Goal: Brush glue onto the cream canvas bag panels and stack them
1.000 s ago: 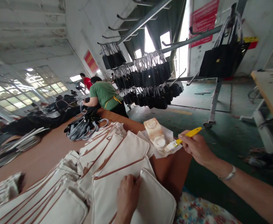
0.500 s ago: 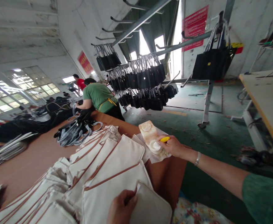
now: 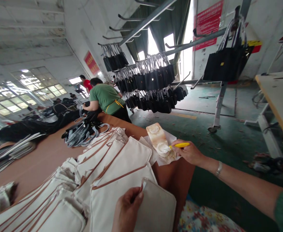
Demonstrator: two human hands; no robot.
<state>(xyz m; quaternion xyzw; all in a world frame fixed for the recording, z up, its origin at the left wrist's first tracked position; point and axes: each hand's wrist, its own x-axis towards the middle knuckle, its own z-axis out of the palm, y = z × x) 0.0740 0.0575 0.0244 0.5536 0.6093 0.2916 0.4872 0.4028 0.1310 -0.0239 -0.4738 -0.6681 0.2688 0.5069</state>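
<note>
My left hand pinches the corner of a white bag panel at the near end of the pile. Between the fingers of my right hand is a yellow-handled brush, its tip down at the white paste on a stained tray with round wells. Under that tray lies a sheet of white paper. Overlapping white bag pieces with brown edging spread to the left of both hands.
The brown tabletop carries a bundle of black and clear straps farther off. Beyond it a person in green bends over the table. A wheeled rack holds black bags. Another table stands at right.
My right hand has turned and shifted slightly right, so more of the yellow handle shows and the brush tip is at the paste. My left hand keeps its pinch on the panel.
</note>
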